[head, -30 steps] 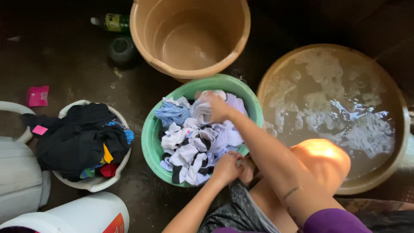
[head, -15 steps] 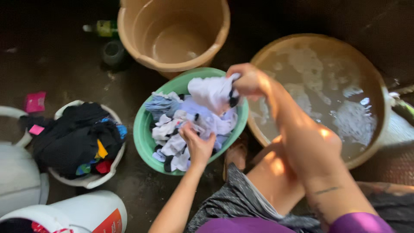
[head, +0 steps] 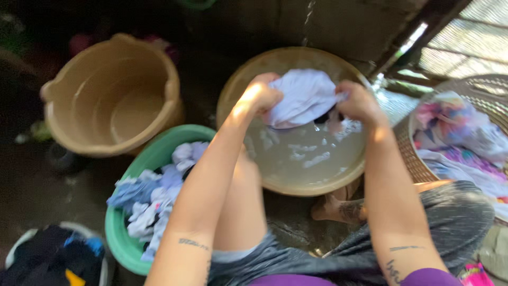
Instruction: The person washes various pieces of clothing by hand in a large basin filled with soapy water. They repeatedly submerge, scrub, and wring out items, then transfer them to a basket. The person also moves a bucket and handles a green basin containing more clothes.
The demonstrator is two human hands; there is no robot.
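Both my hands hold a pale lavender-white garment (head: 304,95) above a tan basin (head: 238,90) of soapy water. My left hand (head: 260,95) grips its left side and my right hand (head: 358,102) grips its right side. The cloth hangs bunched between them, just over the water. To my left stands a green basin (head: 159,151) filled with several white and light blue clothes (head: 153,193).
An empty tan bucket (head: 108,95) stands at the upper left. A woven basket (head: 418,164) with colourful clothes sits on the right. A white tub with dark clothes (head: 53,257) is at the bottom left. My knees and bare foot (head: 333,206) are below the basin on wet ground.
My right hand lifted the pale garment out of the green basin and carried it right over the soapy basin. My left hand left the green basin and took hold of it too.
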